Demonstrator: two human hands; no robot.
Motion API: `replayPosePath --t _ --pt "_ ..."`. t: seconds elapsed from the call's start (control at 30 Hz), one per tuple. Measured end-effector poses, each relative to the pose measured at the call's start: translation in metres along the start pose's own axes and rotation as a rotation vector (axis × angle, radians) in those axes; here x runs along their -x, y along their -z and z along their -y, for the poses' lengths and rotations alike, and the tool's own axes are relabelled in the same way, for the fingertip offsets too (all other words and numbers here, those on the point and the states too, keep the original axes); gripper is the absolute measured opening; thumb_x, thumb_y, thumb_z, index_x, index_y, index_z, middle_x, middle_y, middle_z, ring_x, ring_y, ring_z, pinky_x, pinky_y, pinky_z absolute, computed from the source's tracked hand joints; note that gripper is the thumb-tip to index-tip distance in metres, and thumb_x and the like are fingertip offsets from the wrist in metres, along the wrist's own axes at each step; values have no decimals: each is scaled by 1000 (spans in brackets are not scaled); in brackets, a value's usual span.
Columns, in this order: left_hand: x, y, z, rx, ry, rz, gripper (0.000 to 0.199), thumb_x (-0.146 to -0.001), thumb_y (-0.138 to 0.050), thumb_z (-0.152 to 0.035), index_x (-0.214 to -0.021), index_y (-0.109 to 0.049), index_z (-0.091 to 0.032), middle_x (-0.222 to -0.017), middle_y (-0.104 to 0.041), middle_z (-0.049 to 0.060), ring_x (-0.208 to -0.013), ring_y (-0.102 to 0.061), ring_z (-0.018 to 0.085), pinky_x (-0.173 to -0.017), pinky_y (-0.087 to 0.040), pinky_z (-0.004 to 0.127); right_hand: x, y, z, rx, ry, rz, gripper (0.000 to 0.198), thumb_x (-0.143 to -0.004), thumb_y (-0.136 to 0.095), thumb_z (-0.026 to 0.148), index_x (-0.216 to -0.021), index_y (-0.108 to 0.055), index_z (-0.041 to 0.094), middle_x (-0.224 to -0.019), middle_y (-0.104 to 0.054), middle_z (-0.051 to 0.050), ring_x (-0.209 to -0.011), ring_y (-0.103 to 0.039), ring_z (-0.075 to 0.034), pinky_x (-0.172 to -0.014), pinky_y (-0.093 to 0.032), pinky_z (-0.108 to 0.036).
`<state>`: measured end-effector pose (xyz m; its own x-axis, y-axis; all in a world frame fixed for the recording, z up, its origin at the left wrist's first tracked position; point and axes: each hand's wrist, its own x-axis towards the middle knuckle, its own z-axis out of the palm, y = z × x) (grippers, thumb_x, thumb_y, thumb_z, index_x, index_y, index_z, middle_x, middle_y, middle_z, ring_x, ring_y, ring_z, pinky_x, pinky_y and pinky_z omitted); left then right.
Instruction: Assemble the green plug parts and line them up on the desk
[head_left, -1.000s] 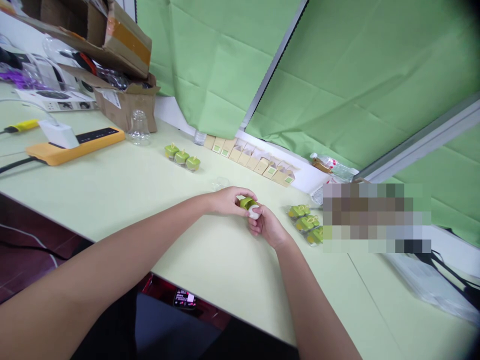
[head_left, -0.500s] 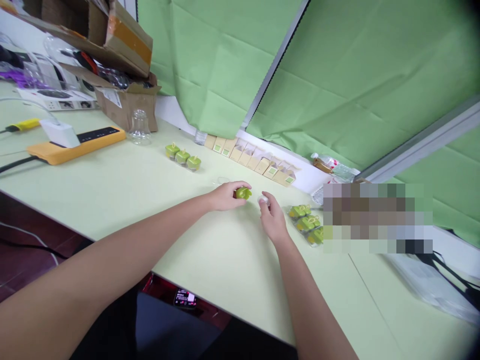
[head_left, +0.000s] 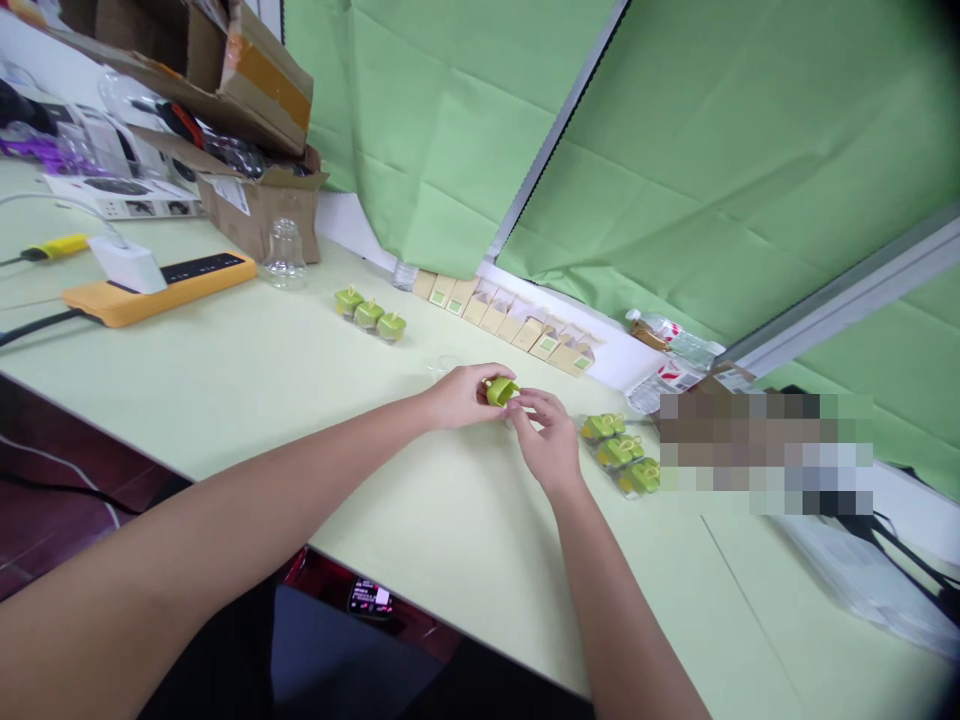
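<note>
My left hand [head_left: 463, 394] is closed around a small green plastic cap [head_left: 501, 391], its hollow side turned to the right. The fingertips of my right hand [head_left: 550, 440] are pinched together at the cap's rim, with a small white piece mostly hidden among them. Just behind my left hand a clear plastic piece [head_left: 447, 366] lies on the table. To the right of my right hand stand several clear containers with green tops [head_left: 619, 452]. Three more green-topped containers [head_left: 369, 314] form a row farther left.
Small cardboard boxes [head_left: 511, 320] line the back of the table [head_left: 247, 400]. At the left are an orange power strip [head_left: 180, 285], a clear bottle-shaped piece [head_left: 285, 255] and an open carton [head_left: 259, 210]. A clear plastic tray [head_left: 840, 570] lies at the right, near a blurred-out area.
My right hand has moved left and now meets the green cap, bringing the small white piece to its rim. The cap has turned so that its hollow side shows.
</note>
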<state>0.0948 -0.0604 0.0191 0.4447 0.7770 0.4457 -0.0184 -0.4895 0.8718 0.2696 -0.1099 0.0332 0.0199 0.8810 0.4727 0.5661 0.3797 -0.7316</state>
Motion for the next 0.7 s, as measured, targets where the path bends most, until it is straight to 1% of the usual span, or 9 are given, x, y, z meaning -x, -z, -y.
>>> replayPosePath --t 0.1,0.17,0.23,0.33,0.43,0.57,0.7 --pt "1 -5 -12 -121 -150 -25 41 -75 -71 -19 -116 -64 -17 -114 -66 8 -92 -64 16 -78 -53 26 1 -5 8 -180 -120 21 17 -81 -68 38 -87 -76 25 -110 -67 -7 -104 -61 -23 -88 -53 -38" --pt "2 -7 -19 -219 -243 -51 40 -76 -69 -15 -115 -64 -19 -117 -65 8 -101 -63 18 -84 -52 27 2 -6 11 -283 -183 -1 18 -79 -69 37 -89 -76 23 -106 -70 -6 -103 -62 -23 -88 -53 -37" --pt "3 -10 -23 -283 -286 -64 39 -78 -69 -16 -117 -63 -20 -119 -65 7 -106 -61 18 -89 -50 28 2 -6 14 -382 -226 -24 17 -78 -71 34 -88 -76 22 -99 -72 -6 -101 -63 -23 -88 -52 -37" --pt "5 -12 -25 -353 -293 -51 36 -81 -69 -20 -117 -63 -22 -120 -63 6 -106 -62 18 -90 -49 30 2 -5 18 -521 -306 -11 14 -75 -75 30 -84 -76 19 -88 -73 -5 -92 -66 -22 -86 -52 -36" --pt "6 -13 -25 -396 -283 -31 35 -84 -68 -21 -118 -63 -24 -120 -63 5 -105 -63 18 -87 -50 29 2 -6 20 -608 -373 21 15 -72 -78 31 -82 -75 19 -86 -73 -4 -86 -66 -19 -79 -52 -32" --pt "6 -13 -25 -397 -262 -26 37 -83 -69 -23 -119 -63 -25 -122 -62 5 -102 -64 18 -85 -51 29 2 -8 21 -664 -383 40 15 -73 -77 32 -83 -75 21 -88 -73 -3 -86 -65 -17 -74 -50 -28" --pt "6 -13 -24 -386 -243 -33 38 -82 -69 -23 -120 -64 -25 -121 -62 5 -101 -64 18 -84 -51 28 3 -8 20 -693 -391 35 13 -74 -76 31 -82 -74 21 -87 -72 -2 -85 -65 -17 -74 -51 -28"
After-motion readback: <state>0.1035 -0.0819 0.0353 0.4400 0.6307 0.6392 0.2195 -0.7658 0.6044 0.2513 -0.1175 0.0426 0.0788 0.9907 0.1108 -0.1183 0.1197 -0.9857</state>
